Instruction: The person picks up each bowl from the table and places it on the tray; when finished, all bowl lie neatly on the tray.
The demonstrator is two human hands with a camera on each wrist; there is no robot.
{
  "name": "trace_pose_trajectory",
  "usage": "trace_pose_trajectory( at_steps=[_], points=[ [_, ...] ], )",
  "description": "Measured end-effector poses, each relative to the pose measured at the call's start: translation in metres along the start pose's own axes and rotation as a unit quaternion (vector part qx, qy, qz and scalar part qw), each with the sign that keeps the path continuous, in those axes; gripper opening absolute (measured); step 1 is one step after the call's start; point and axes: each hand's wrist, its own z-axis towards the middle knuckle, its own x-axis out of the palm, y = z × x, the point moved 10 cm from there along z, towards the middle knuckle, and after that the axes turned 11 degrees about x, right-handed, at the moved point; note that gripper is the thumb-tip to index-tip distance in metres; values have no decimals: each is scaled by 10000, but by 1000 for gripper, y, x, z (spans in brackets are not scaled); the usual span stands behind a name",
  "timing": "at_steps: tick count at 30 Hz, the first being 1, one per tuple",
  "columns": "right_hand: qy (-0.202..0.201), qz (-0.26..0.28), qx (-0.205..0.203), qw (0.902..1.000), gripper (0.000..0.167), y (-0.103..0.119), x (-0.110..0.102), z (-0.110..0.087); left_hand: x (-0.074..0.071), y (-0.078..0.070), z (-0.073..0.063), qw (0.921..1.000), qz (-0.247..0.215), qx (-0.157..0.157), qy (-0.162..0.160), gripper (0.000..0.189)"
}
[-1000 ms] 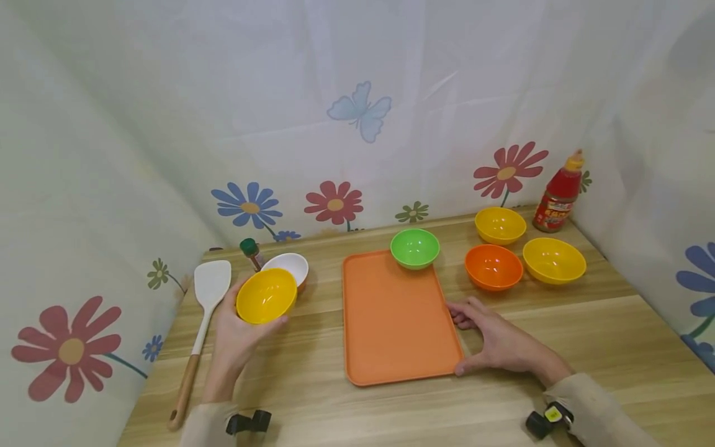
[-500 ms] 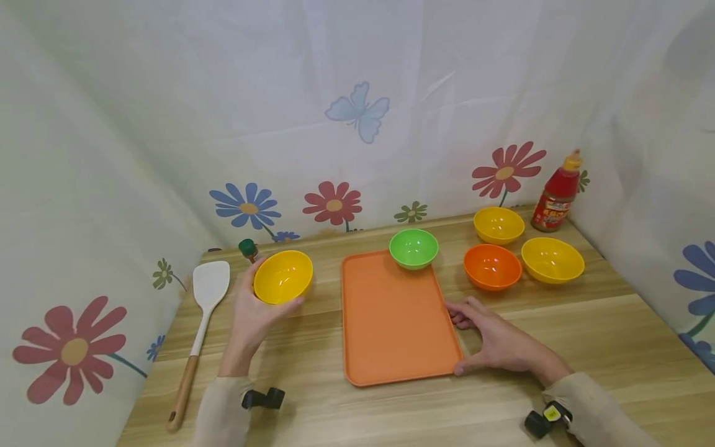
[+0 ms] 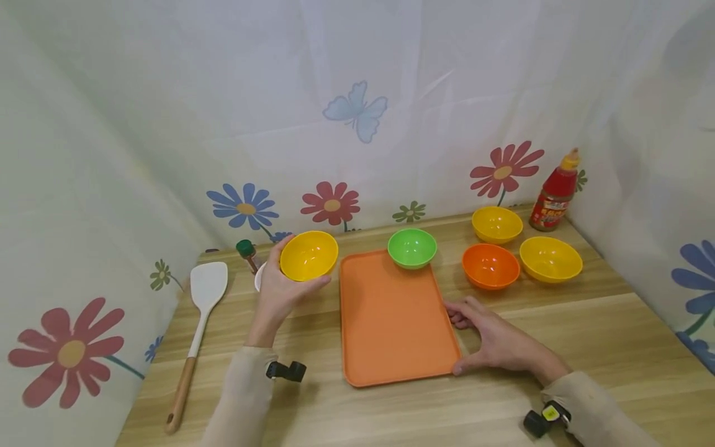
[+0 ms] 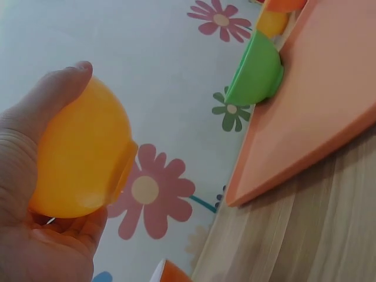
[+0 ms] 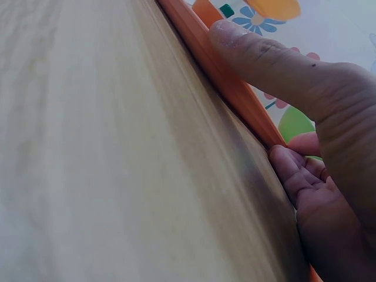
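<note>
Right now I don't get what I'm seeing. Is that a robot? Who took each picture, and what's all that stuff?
No robot here, just a person's two bare hands. The big picture comes from a camera worn on the head, looking forward and down. The others come from little cameras, one on each wrist. The left hand holds a yellow bowl. The right hand touches the edge of an orange tray. A green bowl sits at the tray's far end. To the right are an orange bowl, two more yellow bowls and a red bottle. To the left are a spatula, a green-capped bottle and a white-lined bowl, mostly hidden in the head view.
</note>
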Motion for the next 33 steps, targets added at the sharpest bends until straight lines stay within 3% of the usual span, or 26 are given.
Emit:
trace_pose_trajectory(
  at_steps=[8, 16, 33],
  points=[
    [1, -16, 24, 10000, 120, -1, 1, 1, 28, -4, 15, 9997, -64, 122, 191, 113],
    [-25, -43, 3, 10000, 120, -3, 2, 2, 49, 1, 29, 9998, 6, -5, 199, 110],
    [-11, -44, -12, 10000, 121, -2, 1, 3, 84, 26, 42, 9986, -149, -191, 469, 111]
  ],
)
